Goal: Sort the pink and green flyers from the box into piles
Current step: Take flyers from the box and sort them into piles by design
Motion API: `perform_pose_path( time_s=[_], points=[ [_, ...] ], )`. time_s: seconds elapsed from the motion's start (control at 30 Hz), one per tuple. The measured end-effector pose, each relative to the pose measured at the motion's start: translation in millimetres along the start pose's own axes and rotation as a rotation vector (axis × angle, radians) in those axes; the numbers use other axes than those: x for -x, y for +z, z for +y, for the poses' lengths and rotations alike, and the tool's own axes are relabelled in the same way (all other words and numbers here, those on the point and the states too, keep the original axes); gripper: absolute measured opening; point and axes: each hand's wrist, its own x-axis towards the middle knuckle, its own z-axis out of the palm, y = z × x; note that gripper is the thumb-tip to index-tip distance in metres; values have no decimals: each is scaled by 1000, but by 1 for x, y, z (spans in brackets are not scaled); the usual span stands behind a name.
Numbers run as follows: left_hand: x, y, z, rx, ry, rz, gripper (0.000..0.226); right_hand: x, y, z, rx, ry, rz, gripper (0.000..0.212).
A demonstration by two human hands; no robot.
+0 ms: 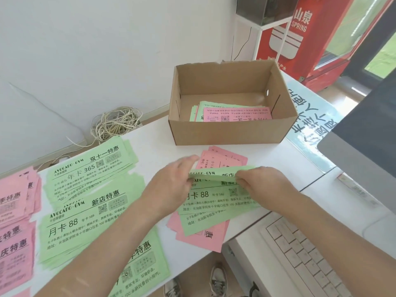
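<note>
White desk (154, 136): sorted green piles (85, 189), pink piles (15, 211) at left. Cardboard box (225, 131) behind, leftover flyers (235, 114) inside. Mixed stack (214, 211) under both hands. Top green flyer (216, 171) lifted, pinched by right hand (263, 185); left hand (171, 185) blurred at its left end, grip unclear.

White wall (85, 50), white table (154, 133), red fridge (310, 39), tan floor (334, 97)

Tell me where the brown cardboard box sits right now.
In the head view, the open brown cardboard box stands upper centre on the white table, just behind a small pink flyer pile, left of the grey monitor.
</note>
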Motion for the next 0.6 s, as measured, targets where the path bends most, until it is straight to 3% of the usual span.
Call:
perform_pose_path(
  time_s=[0.07,0.1,0.17,0.23,0.27,0.37,0.47,0.5,0.6],
  points=[
    [9,-3,3,-64,190,242,49,-9,-8,8,-131,113,-19,24],
    [15,-1,6,-102,271,229,50,-13,-11,12,-179,136,-25,24],
    [23,10,12,-179,297,-58,56,-20,-15,17,-257,164,-56,26],
    [23,21,12,-279,164,-379,71,-24,-17,20,-357,192,-83,27],
    [20,24,11,-307,109,-457,77,-24,-19,22,-406,210,-89,28],
    [8,27,14,-371,116,-467,86,-22,-23,27,-450,240,-31,31],
    [2,30,19,-488,157,-454,90,-14,-25,24,-319,170,67,24],
    [2,32,21,-517,160,-461,90,-10,-24,21,-278,139,64,20],
    [2,35,21,-575,188,-436,84,-1,-13,11,-110,50,-2,34]
  ],
)
